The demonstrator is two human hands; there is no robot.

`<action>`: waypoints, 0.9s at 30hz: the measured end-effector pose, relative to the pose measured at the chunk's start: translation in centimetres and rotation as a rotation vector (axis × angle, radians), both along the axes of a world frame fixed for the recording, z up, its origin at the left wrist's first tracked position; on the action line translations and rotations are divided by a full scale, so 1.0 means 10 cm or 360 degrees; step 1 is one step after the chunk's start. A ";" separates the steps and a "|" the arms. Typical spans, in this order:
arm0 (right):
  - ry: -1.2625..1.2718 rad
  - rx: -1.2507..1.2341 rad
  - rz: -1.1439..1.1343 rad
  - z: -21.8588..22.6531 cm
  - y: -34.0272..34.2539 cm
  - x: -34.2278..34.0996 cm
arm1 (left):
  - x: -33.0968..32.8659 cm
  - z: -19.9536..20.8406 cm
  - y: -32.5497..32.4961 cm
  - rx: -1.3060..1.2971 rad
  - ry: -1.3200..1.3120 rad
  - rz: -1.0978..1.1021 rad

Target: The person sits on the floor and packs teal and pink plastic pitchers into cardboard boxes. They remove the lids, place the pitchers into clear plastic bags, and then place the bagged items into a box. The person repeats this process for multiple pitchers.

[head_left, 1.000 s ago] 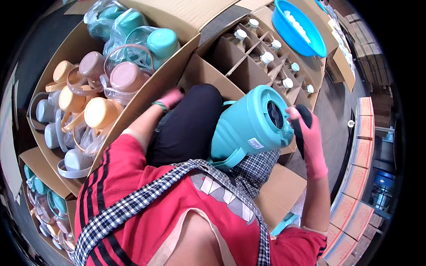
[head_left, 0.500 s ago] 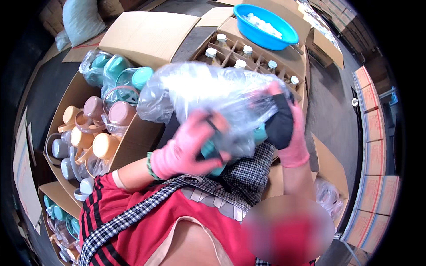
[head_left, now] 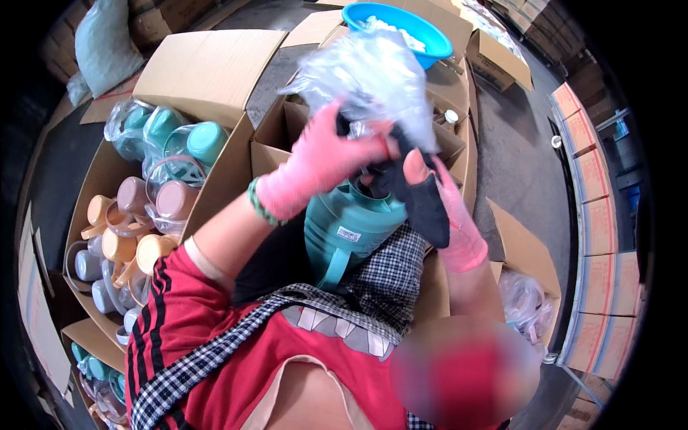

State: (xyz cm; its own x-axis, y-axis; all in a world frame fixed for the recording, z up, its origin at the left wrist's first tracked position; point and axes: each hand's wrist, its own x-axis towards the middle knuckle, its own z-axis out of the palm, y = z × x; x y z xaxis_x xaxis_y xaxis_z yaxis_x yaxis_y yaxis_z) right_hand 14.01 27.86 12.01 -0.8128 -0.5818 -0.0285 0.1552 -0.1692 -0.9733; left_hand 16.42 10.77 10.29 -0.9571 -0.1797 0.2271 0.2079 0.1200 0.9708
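A teal plastic jug [head_left: 356, 222] with a small white label and a handle rests in my lap, its mouth toward my hands. Above it is a crumpled, clear plastic bag [head_left: 376, 75], blurred by motion. My left hand [head_left: 319, 161], in a pink glove with dark fingers, is closed on the bag's lower edge. Across from it, my right hand [head_left: 441, 208] wears a pink glove with a black palm and a bare thumb tip. Its bent fingers are closed on the bag near the jug's mouth. The two hands partly hide the jug's opening.
An open carton [head_left: 240, 154] on the left holds teal, pink, orange and grey-blue jugs. Behind the bag stands a divided carton [head_left: 271, 159] with a white-capped bottle [head_left: 450, 117]. A blue basin [head_left: 438, 44] with white pieces sits beyond. Stacked boxes [head_left: 600, 215] line the right.
The bag has come up off the jug, which now shows largely uncovered. Both hands have moved closer together, the left up and to the right. The view has shifted slightly.
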 end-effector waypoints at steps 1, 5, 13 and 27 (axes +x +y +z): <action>0.0070 -0.0060 -0.0147 -0.03 -0.01 -0.05 | -0.05 0.15 -0.03 0.0591 -0.0155 -0.0372; 0.0679 0.0475 -0.0321 0.21 0.38 -0.42 | -0.28 -0.09 -0.23 0.1219 0.0276 -0.0596; 0.0094 0.0496 -0.1033 -1.09 1.17 -2.59 | -0.55 -0.41 -0.12 0.0839 -0.0230 -0.0483; 0.0039 -0.0197 0.0136 -0.56 0.13 -0.95 | -0.90 -0.41 -0.31 -0.0991 0.0803 0.0026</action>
